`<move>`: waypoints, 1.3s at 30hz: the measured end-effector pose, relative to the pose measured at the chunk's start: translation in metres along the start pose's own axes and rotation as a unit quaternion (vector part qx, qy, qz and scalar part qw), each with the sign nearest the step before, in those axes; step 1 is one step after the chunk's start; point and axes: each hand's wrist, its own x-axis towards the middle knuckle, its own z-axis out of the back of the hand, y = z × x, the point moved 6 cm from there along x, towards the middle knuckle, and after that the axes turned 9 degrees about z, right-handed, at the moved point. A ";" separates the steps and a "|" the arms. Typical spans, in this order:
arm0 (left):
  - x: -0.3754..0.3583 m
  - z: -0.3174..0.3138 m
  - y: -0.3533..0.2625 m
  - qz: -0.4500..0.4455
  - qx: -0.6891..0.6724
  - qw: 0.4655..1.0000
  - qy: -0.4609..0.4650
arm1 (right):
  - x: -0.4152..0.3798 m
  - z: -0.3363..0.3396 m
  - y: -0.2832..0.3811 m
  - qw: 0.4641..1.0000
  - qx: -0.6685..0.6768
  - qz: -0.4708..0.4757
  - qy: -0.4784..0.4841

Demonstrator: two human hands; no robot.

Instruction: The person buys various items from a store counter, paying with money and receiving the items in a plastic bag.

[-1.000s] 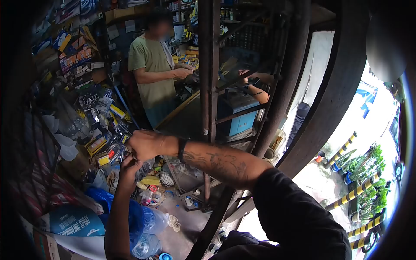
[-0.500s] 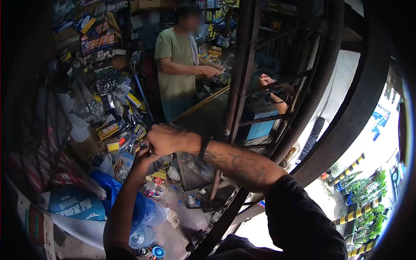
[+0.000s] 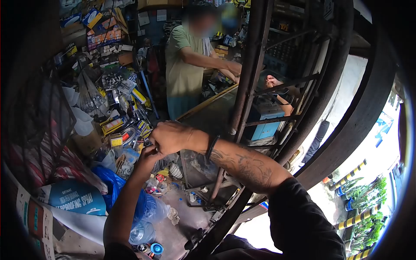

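Note:
My right hand (image 3: 171, 138) is closed, with its fingers curled down against my left hand (image 3: 149, 154) at the centre-left. The fingers of my left hand are pressed together just under it. Whatever lies between the fingertips, if anything, is too small or hidden to name. A dark band (image 3: 212, 147) circles my right wrist, and a tattoo shows on that forearm. Beyond and below the hands lie a small yellow-labelled box (image 3: 115, 141) and a blue plastic bag (image 3: 113, 184).
A person (image 3: 184, 73) in a light green shirt stands behind a counter (image 3: 208, 113). Another person's hand (image 3: 273, 81) shows beyond a metal frame (image 3: 249, 73). Piled goods fill the left; a blue box (image 3: 263, 125), plastic bottles (image 3: 143, 232) and potted plants (image 3: 362, 197) are farther out.
The person in green has reached farther right across the counter. My hands have stayed together in nearly the same place, while the view has shifted slightly.

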 end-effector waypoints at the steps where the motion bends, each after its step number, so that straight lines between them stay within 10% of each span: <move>1: -0.001 0.000 -0.003 -0.018 0.036 0.999 -0.007 | 0.000 -0.002 -0.001 1.000 0.005 0.006 -0.003; 8: -0.008 -0.004 -0.005 -0.217 0.253 0.943 0.005 | 0.000 -0.011 -0.006 1.000 0.009 0.009 0.003; 11: 0.007 -0.001 0.019 -0.027 0.034 0.999 0.021 | 0.000 -0.013 -0.006 1.000 0.010 0.010 -0.009; 14: 0.010 0.003 0.032 -0.131 0.142 0.979 0.070 | 0.000 -0.013 -0.004 1.000 0.010 0.017 -0.006; 19: 0.006 -0.008 0.028 0.081 -0.083 0.993 0.032 | -0.002 -0.023 -0.009 0.999 0.041 0.006 0.025; 39: -0.008 -0.021 0.028 0.176 -0.199 0.964 0.028 | 0.004 -0.051 -0.022 0.997 0.070 0.018 0.016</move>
